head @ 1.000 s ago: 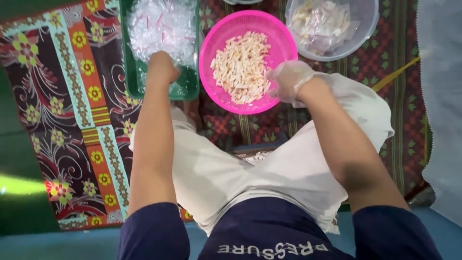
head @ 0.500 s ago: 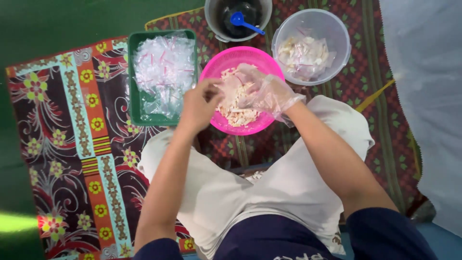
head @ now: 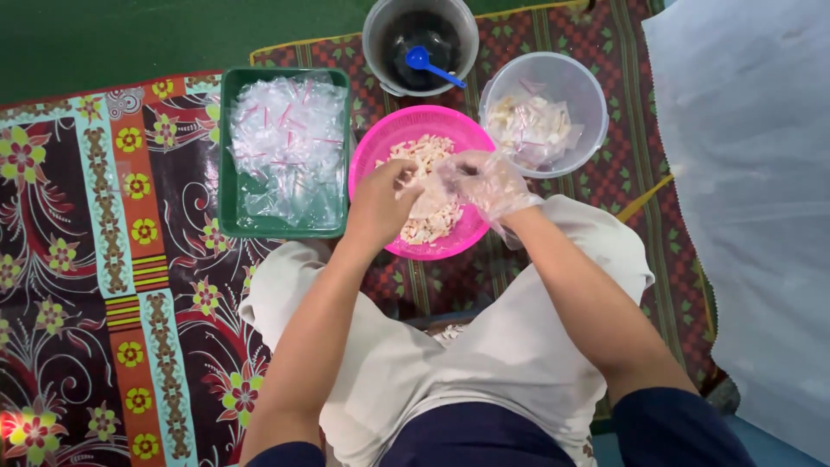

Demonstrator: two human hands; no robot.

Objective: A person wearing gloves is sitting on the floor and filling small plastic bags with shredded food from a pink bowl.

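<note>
Green is the colour to start from at your far left: the green tray [head: 229,156], heaped with small clear plastic sachets [head: 290,138] with pink strips, lies just left of the pink bowl [head: 367,160], which serves as the landmark. That bowl sits straight ahead of your knees on the patterned mat [head: 104,259] and holds pale, broken snack pieces [head: 428,227].

Your left hand [head: 380,207], bare, is over the bowl's near-left part, fingers curled and pinching what looks like a small clear bag [head: 430,197] at its edge. Your right hand [head: 488,183], inside a thin plastic glove, is over the bowl's near-right part, meeting the left at that bag; its fingers are bent around it or pressing something in, though you cannot tell whether pieces are already between them.

Behind the bowl stands a grey bucket [head: 373,43] with dark contents and a blue scoop [head: 424,60]. Just right of the bowl is a clear tub [head: 588,95] with filled packets [head: 532,125] in it. Far right, a sheet of clear plastic [head: 743,173] covers the ground.

Judging from this, you are at the filling step: one bag held over the bowl, being loaded. The next move calls for keeping the mouth wide with the left while the gloved right feeds pieces in without spilling.
</note>
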